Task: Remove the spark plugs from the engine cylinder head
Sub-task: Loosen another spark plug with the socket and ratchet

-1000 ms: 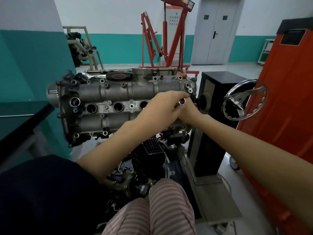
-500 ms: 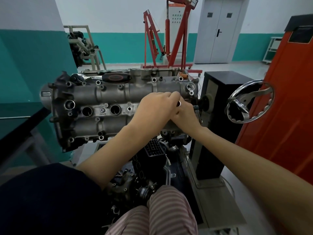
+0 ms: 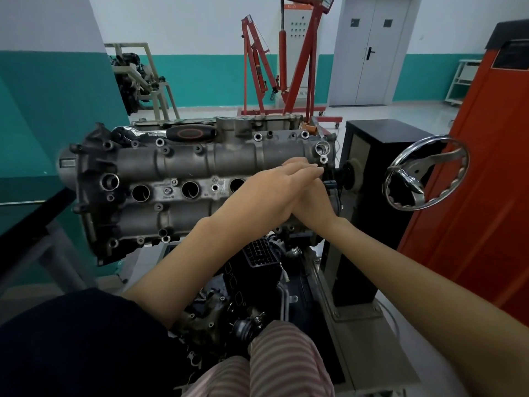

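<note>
Grey cast cylinder head (image 3: 183, 167), round bores, left hand (image 3: 274, 190)

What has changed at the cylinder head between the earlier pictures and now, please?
A second ago a small silvery socket end showed between the fingertips; now it is hidden. The left hand has flattened, fingers straight, over the right hand at the right end of the cylinder head. Whether either hand holds the tool cannot be told. The three open plug holes and the handwheel look as before.
</note>
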